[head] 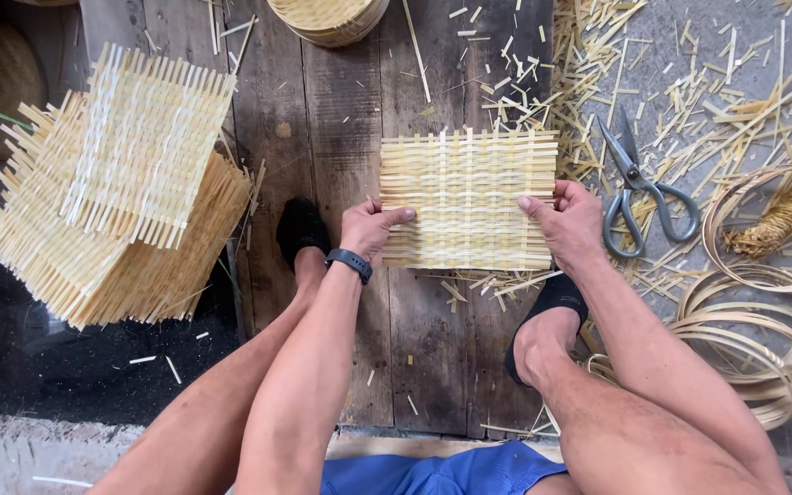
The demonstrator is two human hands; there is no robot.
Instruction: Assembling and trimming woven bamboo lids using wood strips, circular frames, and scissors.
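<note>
A person seated over a plank board (341, 302) holds a square woven mat (467, 200) flat between both hands. The left hand (370, 227) pinches the mat's left edge near its lower corner, thumb on top; the right hand (568, 220) grips the right edge the same way, equally near. The mat lies straight ahead of the knees, its strips running across and away. Left of the mat sits a stack of mats (116, 192); right of it, scissors (642, 191), trimmings and coiled hoops (763, 339).
</note>
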